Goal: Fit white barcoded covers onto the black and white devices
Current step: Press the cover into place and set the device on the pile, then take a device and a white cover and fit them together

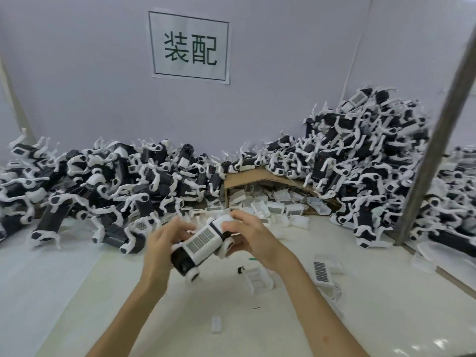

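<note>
I hold one black and white device (189, 256) above the white table, tilted with its black end toward me. A white barcoded cover (203, 240) lies on its upper face. My left hand (162, 240) holds the device's left side with the fingers bent over the top. My right hand (255, 240) grips the far end, fingers curled over it. More loose barcoded covers (280, 208) fill a cardboard box (247, 177) behind my hands. Another cover (320, 271) lies barcode up on the table to the right.
Large heaps of black and white devices lie at the left (103, 181) and the right (360, 161) against the wall. A grey metal post (435, 153) rises at the right. A small clear part (216, 323) and a white ribbed part (257, 278) lie on the table near me.
</note>
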Demonstrator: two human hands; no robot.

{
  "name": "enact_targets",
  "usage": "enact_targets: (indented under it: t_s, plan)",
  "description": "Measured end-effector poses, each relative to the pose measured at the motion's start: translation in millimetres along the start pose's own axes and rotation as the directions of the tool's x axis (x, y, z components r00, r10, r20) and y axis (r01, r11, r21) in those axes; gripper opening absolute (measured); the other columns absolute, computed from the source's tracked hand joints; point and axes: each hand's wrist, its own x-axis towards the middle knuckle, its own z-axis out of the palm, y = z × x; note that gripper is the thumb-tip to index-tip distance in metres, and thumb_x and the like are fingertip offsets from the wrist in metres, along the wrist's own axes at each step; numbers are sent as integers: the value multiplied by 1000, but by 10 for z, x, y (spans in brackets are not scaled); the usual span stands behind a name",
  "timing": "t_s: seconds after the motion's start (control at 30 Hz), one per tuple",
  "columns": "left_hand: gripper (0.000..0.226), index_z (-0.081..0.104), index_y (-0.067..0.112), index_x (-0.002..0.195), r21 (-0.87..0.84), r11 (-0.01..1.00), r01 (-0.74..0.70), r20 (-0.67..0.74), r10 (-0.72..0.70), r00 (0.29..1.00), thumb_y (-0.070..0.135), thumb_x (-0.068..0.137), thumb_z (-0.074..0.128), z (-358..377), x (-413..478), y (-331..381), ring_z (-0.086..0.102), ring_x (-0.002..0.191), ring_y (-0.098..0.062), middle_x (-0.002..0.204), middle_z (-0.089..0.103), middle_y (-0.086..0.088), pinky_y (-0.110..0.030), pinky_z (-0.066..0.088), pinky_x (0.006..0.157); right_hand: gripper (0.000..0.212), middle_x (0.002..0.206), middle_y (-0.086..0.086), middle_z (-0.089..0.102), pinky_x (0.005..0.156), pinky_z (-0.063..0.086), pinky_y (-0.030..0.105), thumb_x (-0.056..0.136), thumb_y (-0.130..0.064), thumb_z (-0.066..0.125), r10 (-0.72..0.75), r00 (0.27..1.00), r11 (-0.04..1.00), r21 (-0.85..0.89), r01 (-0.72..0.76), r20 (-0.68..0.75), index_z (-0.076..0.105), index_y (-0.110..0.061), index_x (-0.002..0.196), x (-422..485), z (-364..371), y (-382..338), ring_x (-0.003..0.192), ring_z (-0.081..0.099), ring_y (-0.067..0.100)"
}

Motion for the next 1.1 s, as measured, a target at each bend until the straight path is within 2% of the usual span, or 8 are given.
enact_targets:
  t_s: [0.1, 0.2, 0.33, 0.47, 0.57, 0.67, 0.8, 1.1]
  plan:
    - [29, 73, 13, 88, 211, 976, -48, -194, 90, 977, 28, 103, 53, -96, 46, -72, 67, 88, -26, 84, 74, 0, -31, 45, 71, 28, 91, 7, 69, 58, 55, 28, 83, -27, 62, 5, 1000, 1000, 26, -4, -23, 60, -15, 108, -32, -31, -84, 71, 68, 19]
    - [30, 66, 20, 128, 781, 624, -23, -110, 174, 979, 26, 99, 59, -192, 70, -208, 53, 125, -34, 135, 63, -7, -46, 45, 99, 29, 96, 4, 68, 62, 57, 29, 86, -22, 59, 39, 996, 998, 38, -42, 81, 68, -17, 112, -117, -139, -152, 77, 66, 18]
    - [64, 24, 39, 157, 962, 272, -36, 67, -107, 992, 48, 99, 50, -184, 55, -318, 31, 146, -25, 159, 35, 2, -43, 29, 116, 24, 105, 10, 65, 72, 58, 31, 91, -17, 56, 103, 980, 985, -156, -76, 169, 68, -13, 112, -167, -362, -313, 90, 62, 26]
    - [61, 38, 35, 152, 954, 294, -55, 64, -22, 998, 43, 95, 59, -204, 58, -327, 42, 135, -25, 144, 44, -1, -42, 39, 106, 19, 108, 13, 62, 71, 57, 27, 99, -15, 47, -158, 982, 985, 51, 164, -104, 55, -2, 111, 22, -900, -999, 82, 61, 22]
    - [69, 34, 28, 155, 949, 307, -69, 81, -29, 996, 38, 94, 64, -218, 80, -331, 37, 140, -31, 154, 34, -8, -45, 41, 108, 35, 130, 23, 53, 87, 57, 38, 100, -26, 57, -177, 817, 697, 516, 497, -548, 44, -5, 125, 238, -1501, -1852, 105, 65, 30]
    - [80, 10, 29, 161, 955, 263, -139, 157, -50, 986, 41, 98, 57, -209, 117, -369, 16, 153, -30, 169, 6, -1, -45, 30, 118, 60, 148, 22, 42, 104, 46, 50, 103, -43, 48, -91, 688, 831, 326, 450, -720, 30, -12, 151, 352, -1881, -2390, 128, 54, 39]
    - [69, 6, 35, 160, 960, 208, -188, 208, -79, 975, 43, 102, 42, -191, 127, -409, 11, 154, -18, 169, -2, 9, -40, 28, 116, 25, 122, 12, 64, 69, 54, 27, 102, -19, 45, -225, 549, 938, -26, 347, -805, 55, -11, 124, 446, -1656, -2115, 80, 70, 18]
    - [59, 38, 39, 152, 973, 137, -187, 186, 21, 982, 48, 95, 55, -234, 113, -406, 31, 138, -24, 146, 35, 1, -40, 37, 105, 18, 93, 3, 73, 62, 53, 23, 101, -10, 50, -60, 906, 998, -47, 45, -419, 66, -15, 106, 277, -413, -280, 67, 68, 13]
